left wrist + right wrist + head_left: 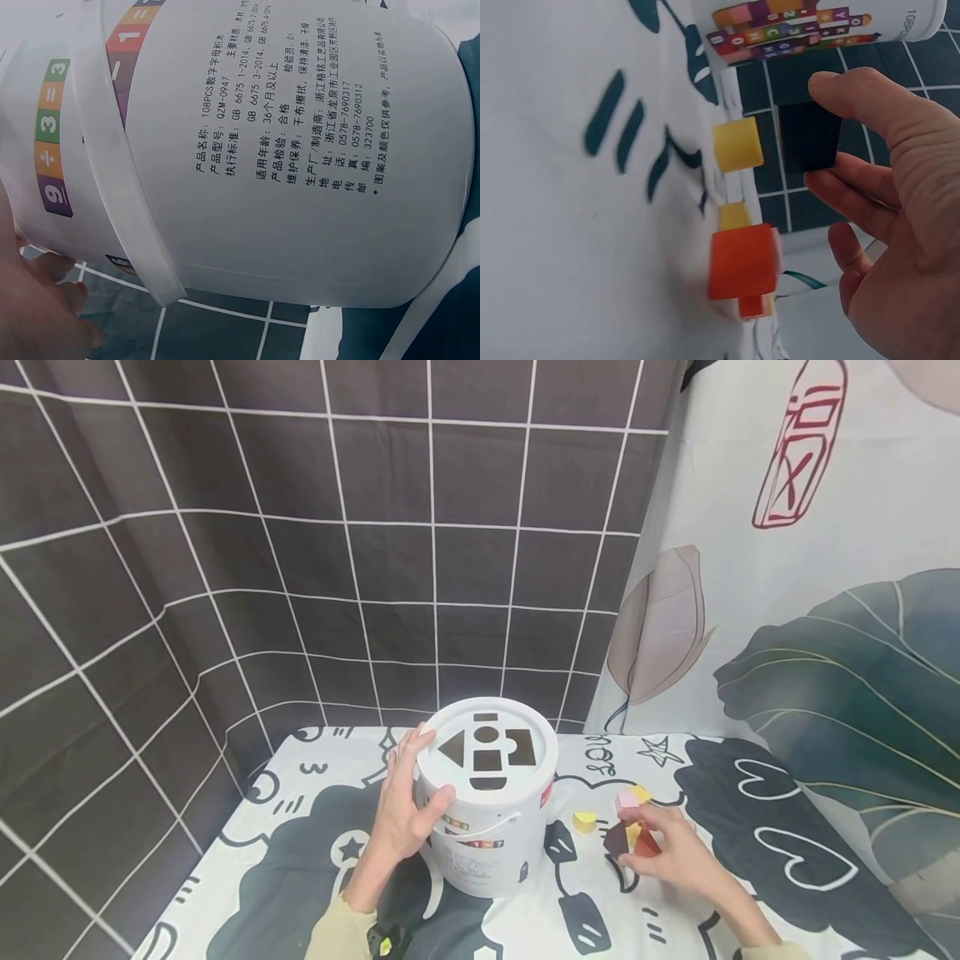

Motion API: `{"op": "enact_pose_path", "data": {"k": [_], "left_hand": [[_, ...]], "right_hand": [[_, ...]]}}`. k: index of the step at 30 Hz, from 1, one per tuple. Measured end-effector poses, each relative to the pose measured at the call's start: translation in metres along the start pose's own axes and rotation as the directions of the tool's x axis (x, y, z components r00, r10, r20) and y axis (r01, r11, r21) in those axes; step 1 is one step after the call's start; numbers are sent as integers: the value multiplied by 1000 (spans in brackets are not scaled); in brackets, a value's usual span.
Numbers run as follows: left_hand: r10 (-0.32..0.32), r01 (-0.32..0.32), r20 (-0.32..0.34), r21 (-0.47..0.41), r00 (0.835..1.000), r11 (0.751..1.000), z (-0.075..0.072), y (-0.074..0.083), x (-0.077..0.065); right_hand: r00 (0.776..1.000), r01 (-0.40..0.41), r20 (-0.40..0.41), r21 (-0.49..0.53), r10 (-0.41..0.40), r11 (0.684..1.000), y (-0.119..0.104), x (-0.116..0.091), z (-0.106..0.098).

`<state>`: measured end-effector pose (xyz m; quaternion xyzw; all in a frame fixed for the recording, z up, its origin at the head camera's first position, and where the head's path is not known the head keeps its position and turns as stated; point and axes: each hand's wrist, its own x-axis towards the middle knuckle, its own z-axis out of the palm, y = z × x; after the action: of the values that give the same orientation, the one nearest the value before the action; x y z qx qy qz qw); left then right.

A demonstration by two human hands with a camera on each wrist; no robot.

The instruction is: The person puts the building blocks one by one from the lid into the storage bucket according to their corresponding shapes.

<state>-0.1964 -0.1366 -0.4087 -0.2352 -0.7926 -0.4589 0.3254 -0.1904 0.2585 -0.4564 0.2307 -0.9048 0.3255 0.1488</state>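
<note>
A white bucket [487, 852] stands upright, its white lid [540, 727] cut with several shaped holes. My left hand [408, 802] rests against the bucket's upper left side, fingers spread along the lid's rim and thumb on the front. In the left wrist view, printed text and the white handle [127, 187] show close up. To the right of the bucket, my right hand [675, 847] pinches a dark block [808, 136] between thumb and fingertips. An orange-red block [742, 261] and a yellow block [737, 144] lie close by it.
A yellow half-round block [584, 821] lies between the bucket and my right hand. Beyond the hand sit a pink block [626, 800] and another yellow block [641, 793]. A patterned cloth [300, 827] covers the table, and a dark grid curtain [382, 560] hangs behind.
</note>
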Motion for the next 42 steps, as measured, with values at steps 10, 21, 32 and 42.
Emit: {"op": "enact_pose_path", "data": {"k": [10, 21, 32, 42], "left_hand": [[-3, 3, 2, -5, 1000, 1000, 0, 1, 3], [1, -1, 6, -3, 1000, 1000, 1, 1, 1], [-6, 6, 5, 4, 1000, 1000, 1, 1, 0], [-7, 7, 2, 4, 1000, 1000, 1, 0, -1]], "right_hand": [[1000, 12, -27, 1, -12, 1000, -13, 18, -9], [999, -51, 4, 5, 51, 999, -31, 32, -26], [999, 34, -31, 40, -32, 999, -40, 44, -40], [1000, -4, 1, 71, 3, 997, -60, 61, -51]]}}
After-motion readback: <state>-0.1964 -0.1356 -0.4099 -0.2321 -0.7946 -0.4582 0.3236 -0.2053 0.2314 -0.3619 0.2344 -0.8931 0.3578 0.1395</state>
